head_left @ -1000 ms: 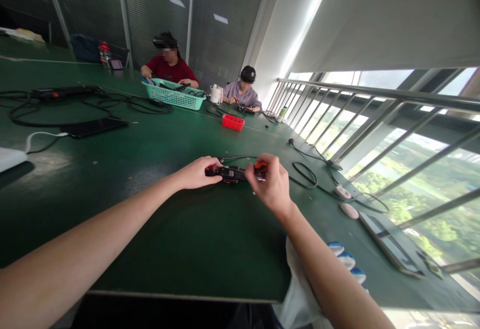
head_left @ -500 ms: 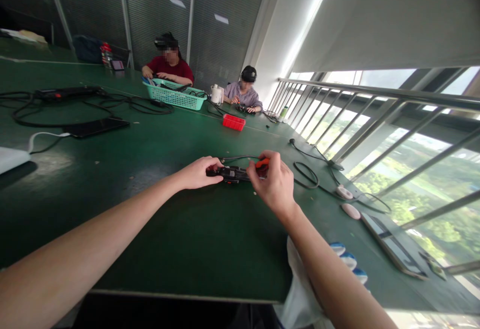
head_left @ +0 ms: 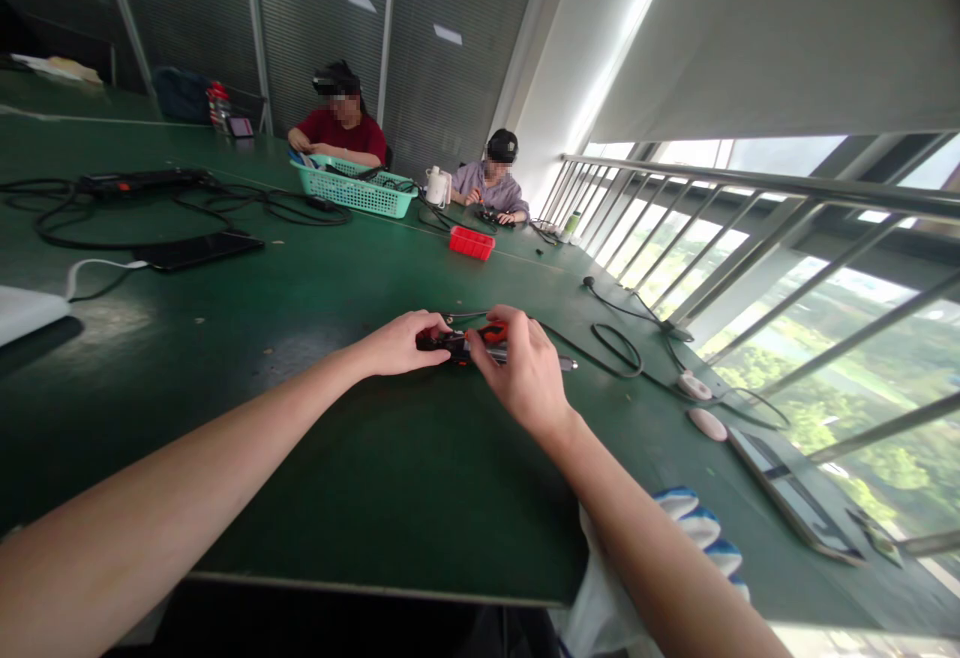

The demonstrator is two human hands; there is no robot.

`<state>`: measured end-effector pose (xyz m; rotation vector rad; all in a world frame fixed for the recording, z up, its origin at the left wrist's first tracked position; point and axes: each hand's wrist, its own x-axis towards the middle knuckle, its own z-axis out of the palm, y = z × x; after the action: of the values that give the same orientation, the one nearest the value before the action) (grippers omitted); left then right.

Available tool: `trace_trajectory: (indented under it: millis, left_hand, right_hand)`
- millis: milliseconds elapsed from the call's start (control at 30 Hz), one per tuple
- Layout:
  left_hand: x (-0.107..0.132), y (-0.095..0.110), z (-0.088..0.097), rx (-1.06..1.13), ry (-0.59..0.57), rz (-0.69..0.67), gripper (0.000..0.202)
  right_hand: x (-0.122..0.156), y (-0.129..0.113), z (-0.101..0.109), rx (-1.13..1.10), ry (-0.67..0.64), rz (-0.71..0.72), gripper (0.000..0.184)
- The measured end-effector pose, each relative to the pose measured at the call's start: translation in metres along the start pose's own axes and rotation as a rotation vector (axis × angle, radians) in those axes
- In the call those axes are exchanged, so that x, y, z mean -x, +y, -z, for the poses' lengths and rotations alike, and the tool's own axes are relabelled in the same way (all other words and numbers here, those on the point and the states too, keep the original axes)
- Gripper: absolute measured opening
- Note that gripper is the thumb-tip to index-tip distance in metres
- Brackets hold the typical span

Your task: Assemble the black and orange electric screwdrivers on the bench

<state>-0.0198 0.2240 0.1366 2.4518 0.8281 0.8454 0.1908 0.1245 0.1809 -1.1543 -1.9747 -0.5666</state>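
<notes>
My left hand (head_left: 412, 343) is closed around the left end of a long black corded device (head_left: 457, 346) lying on the green table. A silver tip shows at the device's right end, past my other hand. My right hand (head_left: 521, 363) grips an orange-handled tool (head_left: 495, 332) that looks like a screwdriver, held over the middle of the device. Its working end points left, toward my left fingers. Fingers hide much of both the tool and the device, so I cannot make out the exact contact.
A black cable (head_left: 615, 353) loops to the right. Beyond are a red tray (head_left: 472, 243), a turquoise basket (head_left: 360, 196) and two people at work. A phone (head_left: 202, 250) lies left; a tablet (head_left: 795, 493) and white-blue gloves (head_left: 697, 518) are at the right, near the railing.
My right hand has moved left along the device with the orange-handled tool, baring the device's silver right end. The left hand keeps its hold.
</notes>
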Motion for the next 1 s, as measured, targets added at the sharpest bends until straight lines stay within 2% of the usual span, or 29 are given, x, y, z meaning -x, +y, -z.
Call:
trace_trajectory:
  millis: [133, 233, 367, 433, 600, 667, 833, 1000]
  left_hand:
    - [0.0, 0.001, 0.001, 0.0, 0.001, -0.008, 0.03]
    - [0.001, 0.001, 0.001, -0.005, 0.004, -0.001, 0.03]
    - [0.001, 0.0, 0.0, 0.004, 0.001, -0.004, 0.03]
    - [0.0, -0.001, 0.0, 0.011, -0.001, -0.005, 0.03]
    - [0.001, -0.003, 0.0, 0.008, -0.007, 0.0, 0.03]
    - [0.001, -0.003, 0.0, 0.005, -0.013, 0.007, 0.031]
    - [0.001, -0.003, 0.0, 0.012, -0.001, 0.013, 0.03]
    - [0.001, -0.004, -0.001, 0.017, -0.004, 0.026, 0.032]
  right_hand:
    - [-0.001, 0.0, 0.005, 0.048, 0.007, 0.072, 0.02]
    - [-0.001, 0.001, 0.007, 0.051, 0.019, 0.05, 0.017]
    - [-0.001, 0.0, 0.008, -0.043, 0.002, 0.013, 0.026]
    - [0.0, 0.003, 0.008, -0.073, 0.007, -0.016, 0.022]
    - [0.002, 0.018, 0.011, 0.021, 0.205, -0.17, 0.015]
    - [0.002, 0.023, 0.013, 0.059, 0.233, -0.195, 0.015]
    - [0.001, 0.027, 0.012, 0.069, 0.184, -0.22, 0.015]
    - [0.002, 0.026, 0.009, 0.115, 0.146, -0.182, 0.016]
